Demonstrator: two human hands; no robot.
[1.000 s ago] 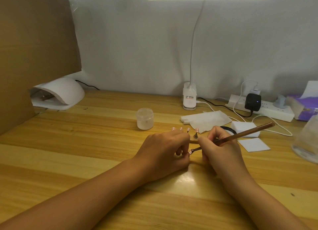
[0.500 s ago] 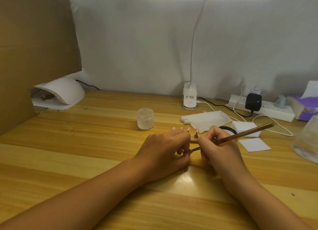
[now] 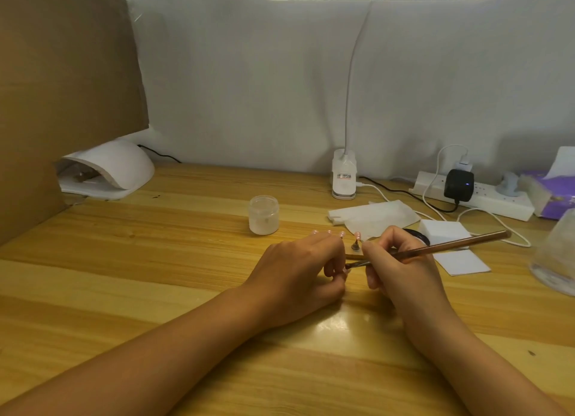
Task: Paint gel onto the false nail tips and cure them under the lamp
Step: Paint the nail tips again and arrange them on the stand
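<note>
My right hand (image 3: 395, 266) grips a long brown nail brush (image 3: 451, 246), its dark tip meeting a small nail tip (image 3: 344, 270) pinched in the curled fingers of my left hand (image 3: 298, 275). Both hands rest on the wooden table (image 3: 155, 260). Just behind my left hand, several pink nail tips (image 3: 329, 233) stand in a row on small holders, one more nail tip (image 3: 357, 236) on a stand beside them. The white curing lamp (image 3: 109, 169) sits at the far left, its opening facing me. A small frosted jar (image 3: 264, 214) stands behind my hands.
A cardboard sheet (image 3: 62, 88) leans at the left. A desk lamp base (image 3: 343, 179), power strip (image 3: 479, 197) with cables, white wipes (image 3: 373, 218), pads (image 3: 460, 261), a purple tissue pack (image 3: 553, 194) and a clear plastic container (image 3: 557, 256) crowd the right side.
The brush tip has shifted slightly against the nail tip in my left hand. Both hands otherwise stay in place.
</note>
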